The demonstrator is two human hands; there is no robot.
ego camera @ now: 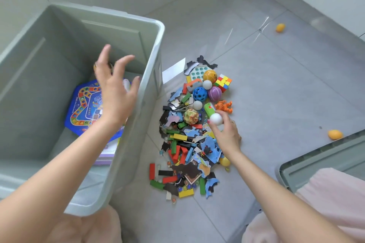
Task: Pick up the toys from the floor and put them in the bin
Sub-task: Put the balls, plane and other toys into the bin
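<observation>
Head camera looks down on a smooth grey-green plastic bin (152, 49), rectangular with rounded rim. Over its inside the left hand (114, 89) spreads its fingers wide, holding nothing; below them lies a glossy blue hexagonal game board (83, 104). The right hand (227, 134) pinches one matte white ball (216, 118) at its fingertips, just above the toy pile (187, 140) of wooden blocks and flat puzzle pieces. Beyond those fingers sit two more white balls, a perforated blue ball (199, 93) and a colour cube (223, 82). Two orange balls lie well apart on the polished grey tile floor (276, 89).
</observation>
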